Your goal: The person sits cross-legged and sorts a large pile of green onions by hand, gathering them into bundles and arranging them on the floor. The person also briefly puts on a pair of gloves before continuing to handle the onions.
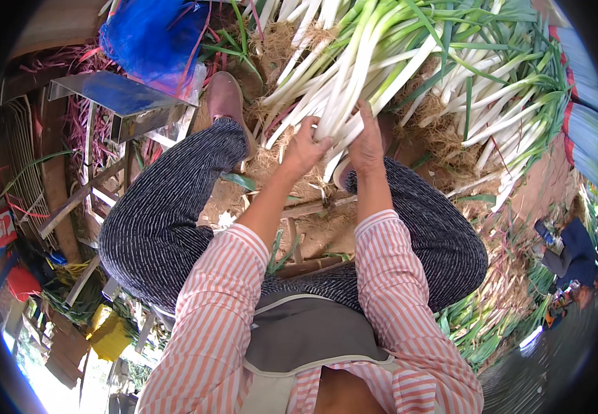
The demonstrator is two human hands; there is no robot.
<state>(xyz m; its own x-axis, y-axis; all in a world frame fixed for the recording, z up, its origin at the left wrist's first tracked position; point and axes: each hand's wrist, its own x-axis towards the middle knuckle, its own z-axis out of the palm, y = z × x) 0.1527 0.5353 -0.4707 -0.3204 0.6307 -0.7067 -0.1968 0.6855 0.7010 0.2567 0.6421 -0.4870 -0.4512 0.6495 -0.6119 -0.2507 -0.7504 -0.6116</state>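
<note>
Between my knees, my left hand [307, 147] grips the white lower ends of several long scallions [348, 85]. Opposite it, my right hand [367, 137] closes around the same handful, its fingers partly hidden behind the stalks. The held stalks run up and away over a larger heap of scallions [299, 101] with pale shanks and green leaves. Tangled dry roots [278, 46] show on stalks lying beyond my hands. Another row of scallions [490, 111] lies to the right, roots towards me.
A metal stand [117, 95] with a flat top is beside my left foot, near blue netting [154, 41] and pink string [94, 145]. Wooden slats [58, 181] lie further left. More scallions [477, 331] are on the ground at right. Another person [571, 253] is at the far right.
</note>
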